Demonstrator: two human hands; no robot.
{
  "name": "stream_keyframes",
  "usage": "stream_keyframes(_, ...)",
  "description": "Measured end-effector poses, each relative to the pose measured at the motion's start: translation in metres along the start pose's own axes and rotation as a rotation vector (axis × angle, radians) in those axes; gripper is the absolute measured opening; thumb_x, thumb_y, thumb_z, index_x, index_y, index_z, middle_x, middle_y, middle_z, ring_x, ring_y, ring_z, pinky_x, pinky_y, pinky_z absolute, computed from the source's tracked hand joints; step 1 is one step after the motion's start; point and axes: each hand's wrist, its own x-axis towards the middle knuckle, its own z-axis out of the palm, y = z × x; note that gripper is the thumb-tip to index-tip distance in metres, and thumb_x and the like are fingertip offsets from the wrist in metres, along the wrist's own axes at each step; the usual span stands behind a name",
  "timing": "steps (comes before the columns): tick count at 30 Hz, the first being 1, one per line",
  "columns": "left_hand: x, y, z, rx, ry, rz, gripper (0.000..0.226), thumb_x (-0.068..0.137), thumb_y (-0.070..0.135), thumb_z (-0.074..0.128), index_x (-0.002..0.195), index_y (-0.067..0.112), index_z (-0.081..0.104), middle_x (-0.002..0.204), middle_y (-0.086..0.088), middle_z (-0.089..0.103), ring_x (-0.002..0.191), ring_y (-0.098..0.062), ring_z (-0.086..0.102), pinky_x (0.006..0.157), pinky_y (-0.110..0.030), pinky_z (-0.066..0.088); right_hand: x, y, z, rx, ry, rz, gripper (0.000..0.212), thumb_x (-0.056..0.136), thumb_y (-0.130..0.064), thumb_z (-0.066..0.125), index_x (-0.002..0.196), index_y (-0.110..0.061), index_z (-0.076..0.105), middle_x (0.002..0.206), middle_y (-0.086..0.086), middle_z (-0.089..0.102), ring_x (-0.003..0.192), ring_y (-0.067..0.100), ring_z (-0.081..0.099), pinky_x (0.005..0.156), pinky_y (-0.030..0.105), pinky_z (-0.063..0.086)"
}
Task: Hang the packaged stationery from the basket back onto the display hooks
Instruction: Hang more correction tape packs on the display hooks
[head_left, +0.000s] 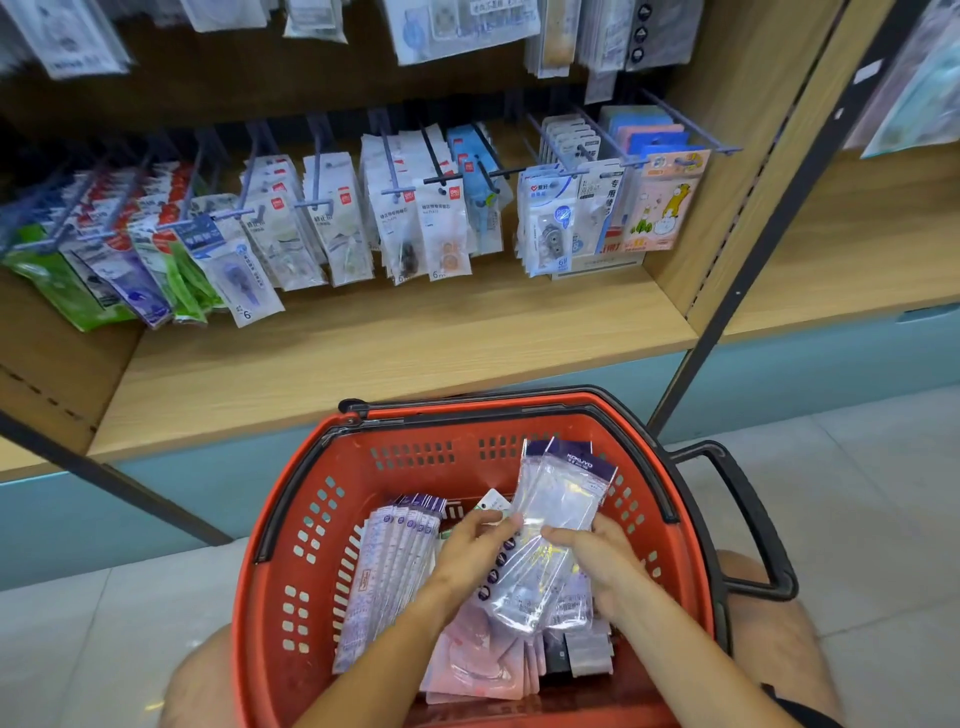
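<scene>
A red plastic basket (311, 499) sits between my knees, below the display. Both hands are inside it. My left hand (478, 540) and my right hand (597, 556) together grip a small stack of clear packets with purple header cards (563, 493), tilted up out of the basket. A row of long purple-headed ruler packs (389, 561) leans on the basket's left side. Pink packets (478, 660) lie at the bottom. Above, blue display hooks (685, 122) carry hanging correction-tape packets (441, 228).
A wooden shelf board (389, 353) runs under the hanging packets. A dark metal upright (769, 228) slants down at the right of the bay. The basket's black handle (748, 519) sticks out to the right over a tiled floor (857, 467).
</scene>
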Motion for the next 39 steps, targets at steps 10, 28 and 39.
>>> stream_keyframes(10, -0.066, 0.184, -0.029, -0.390, -0.243, 0.355, 0.032, 0.106, 0.031, 0.051, 0.137, 0.033, 0.054, 0.112, 0.016, 0.079, 0.106, -0.005, 0.074, 0.089, -0.029, 0.061, -0.096, -0.169, 0.015, 0.225, -0.153, -0.696, 0.041, 0.088, -0.003, 0.075, 0.125, -0.015, 0.065, 0.111, 0.005, 0.078, 0.102, 0.021, 0.075, 0.084, 0.038, 0.061)
stream_keyframes(28, -0.105, 0.400, 0.011, -0.367, -0.074, 0.848, 0.045, 0.093, 0.048, 0.070, 0.135, 0.046, 0.054, 0.122, 0.022, 0.074, 0.111, -0.004, 0.072, 0.098, -0.038, 0.057, -0.165, -0.365, -0.047, 0.259, -0.055, -1.112, 0.040, 0.095, -0.016, 0.070, 0.130, -0.023, 0.052, 0.106, 0.002, 0.078, 0.088, 0.016, 0.078, 0.065, 0.031, 0.063)
stream_keyframes(39, -0.097, 0.415, 0.022, -0.245, 0.073, 0.919, 0.083, 0.083, 0.065, 0.072, 0.155, 0.047, 0.034, 0.149, 0.023, 0.053, 0.136, -0.005, 0.051, 0.116, -0.037, 0.038, -0.142, -0.441, -0.100, -0.012, 0.119, -1.273, 0.068, 0.095, 0.006, 0.048, 0.146, -0.040, 0.042, 0.148, -0.017, 0.040, 0.134, 0.012, 0.041, 0.101, 0.031, 0.036)
